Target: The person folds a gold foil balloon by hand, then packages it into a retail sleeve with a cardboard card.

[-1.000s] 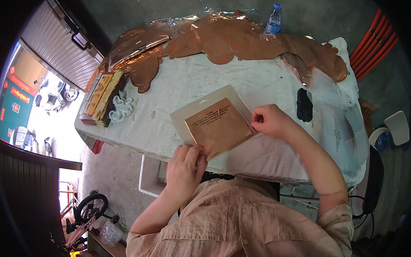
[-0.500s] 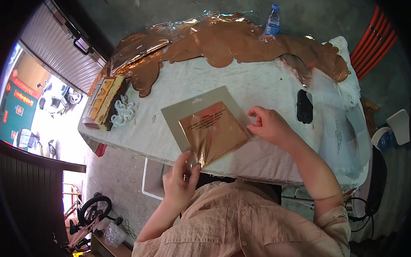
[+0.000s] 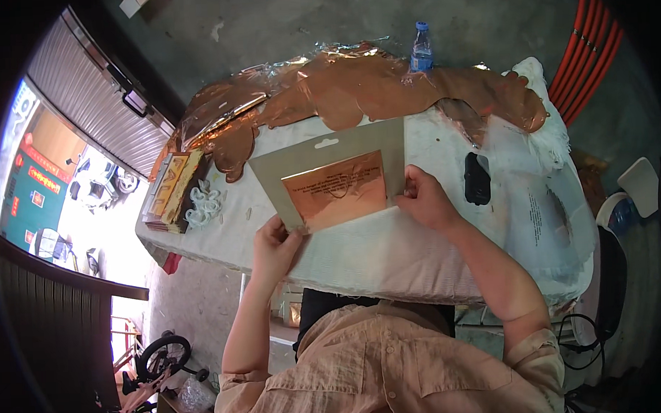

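Note:
I hold a clear, flat plastic bag with a hang hole by its lower corners, tilted up above the near part of the table. A shiny copper-coloured foil sheet lies inside it, behind dark printed lettering. My left hand pinches the bag's lower left corner between thumb and fingers. At the lower right corner, my right hand is closed on the bag's edge, its fingers curled.
Copper-coloured sheeting covers the far side of the cloth-topped table, with a water bottle there. A phone-like black object and clear plastic bags lie right. White rings sit beside a stack of packets at left.
The bag has turned and tipped up, its hang-hole edge now raised and facing away from me. My left hand has moved up with its corner; my right hand now grips the other side.

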The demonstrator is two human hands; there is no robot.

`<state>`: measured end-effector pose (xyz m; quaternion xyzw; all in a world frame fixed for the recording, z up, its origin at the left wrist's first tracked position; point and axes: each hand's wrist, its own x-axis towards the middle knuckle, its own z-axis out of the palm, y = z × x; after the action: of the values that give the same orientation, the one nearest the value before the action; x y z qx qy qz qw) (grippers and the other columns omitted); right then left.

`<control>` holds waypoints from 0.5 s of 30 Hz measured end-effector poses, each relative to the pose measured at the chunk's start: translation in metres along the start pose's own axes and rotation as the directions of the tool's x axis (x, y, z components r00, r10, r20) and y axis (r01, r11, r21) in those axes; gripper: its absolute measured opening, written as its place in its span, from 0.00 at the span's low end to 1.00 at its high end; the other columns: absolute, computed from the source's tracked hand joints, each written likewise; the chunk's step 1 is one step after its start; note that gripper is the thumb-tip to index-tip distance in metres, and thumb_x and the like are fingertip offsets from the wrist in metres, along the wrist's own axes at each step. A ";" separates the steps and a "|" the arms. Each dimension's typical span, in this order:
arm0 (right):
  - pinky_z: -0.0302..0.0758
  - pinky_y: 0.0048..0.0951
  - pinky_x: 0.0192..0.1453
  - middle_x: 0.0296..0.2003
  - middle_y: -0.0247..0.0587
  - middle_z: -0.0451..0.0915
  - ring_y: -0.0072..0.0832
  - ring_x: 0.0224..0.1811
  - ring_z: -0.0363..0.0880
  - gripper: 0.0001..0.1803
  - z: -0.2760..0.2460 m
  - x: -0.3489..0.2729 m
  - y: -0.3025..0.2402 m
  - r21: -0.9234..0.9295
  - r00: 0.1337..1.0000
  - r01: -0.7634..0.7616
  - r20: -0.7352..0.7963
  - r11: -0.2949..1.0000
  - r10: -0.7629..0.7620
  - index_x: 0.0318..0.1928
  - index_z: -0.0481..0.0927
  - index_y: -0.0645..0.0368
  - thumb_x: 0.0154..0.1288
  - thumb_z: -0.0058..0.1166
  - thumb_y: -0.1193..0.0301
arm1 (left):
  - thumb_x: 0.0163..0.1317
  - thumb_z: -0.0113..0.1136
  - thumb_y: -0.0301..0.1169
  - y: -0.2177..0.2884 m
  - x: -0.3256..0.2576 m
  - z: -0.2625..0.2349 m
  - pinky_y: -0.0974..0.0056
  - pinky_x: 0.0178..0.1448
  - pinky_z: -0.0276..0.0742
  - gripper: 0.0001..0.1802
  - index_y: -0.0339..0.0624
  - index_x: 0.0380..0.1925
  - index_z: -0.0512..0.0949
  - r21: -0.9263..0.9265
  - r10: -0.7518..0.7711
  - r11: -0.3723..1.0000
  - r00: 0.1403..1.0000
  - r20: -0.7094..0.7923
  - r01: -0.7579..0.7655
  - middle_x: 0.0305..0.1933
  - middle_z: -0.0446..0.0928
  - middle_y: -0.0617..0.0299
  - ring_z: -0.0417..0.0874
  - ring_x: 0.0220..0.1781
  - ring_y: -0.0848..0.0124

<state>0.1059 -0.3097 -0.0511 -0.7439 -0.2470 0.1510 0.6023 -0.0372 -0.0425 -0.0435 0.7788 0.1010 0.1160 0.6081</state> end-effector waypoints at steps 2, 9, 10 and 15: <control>0.74 0.19 0.43 0.38 0.30 0.78 0.14 0.36 0.76 0.14 0.001 0.000 0.004 0.110 1.000 0.012 -0.014 0.994 -0.010 0.44 0.74 0.62 0.56 0.54 0.82 | 0.59 0.57 0.19 0.002 0.005 0.006 0.72 0.48 0.74 0.12 0.30 0.44 0.76 0.006 -0.039 0.999 0.999 0.011 0.039 0.40 0.81 0.62 0.80 0.41 0.77; 0.75 0.20 0.42 0.35 0.30 0.79 0.15 0.36 0.76 0.13 0.001 0.005 0.013 0.057 0.999 -0.043 0.035 0.997 0.041 0.44 0.77 0.65 0.56 0.54 0.82 | 0.59 0.57 0.19 -0.005 0.007 0.003 0.71 0.50 0.75 0.14 0.30 0.46 0.75 0.070 -0.071 0.995 0.997 0.027 0.069 0.42 0.80 0.61 0.80 0.43 0.77; 0.75 0.20 0.43 0.35 0.30 0.79 0.15 0.37 0.76 0.14 -0.001 0.005 0.016 0.016 0.999 -0.039 0.030 0.999 0.038 0.44 0.77 0.65 0.56 0.54 0.82 | 0.59 0.57 0.19 -0.006 0.007 0.005 0.71 0.50 0.75 0.14 0.30 0.47 0.75 0.020 -0.064 0.998 0.997 0.041 0.063 0.43 0.80 0.61 0.80 0.43 0.77; 0.74 0.21 0.43 0.37 0.31 0.80 0.15 0.39 0.76 0.17 -0.001 0.006 0.011 -0.004 1.000 -0.017 0.008 1.000 0.018 0.46 0.77 0.66 0.54 0.56 0.81 | 0.59 0.58 0.20 -0.016 0.006 0.006 0.70 0.51 0.76 0.12 0.32 0.43 0.76 0.105 0.055 0.993 0.998 0.016 -0.057 0.44 0.81 0.61 0.80 0.43 0.76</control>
<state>0.1133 -0.3093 -0.0608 -0.7466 -0.2432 0.1588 0.5985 -0.0298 -0.0427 -0.0596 0.8132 0.0811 0.1223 0.5632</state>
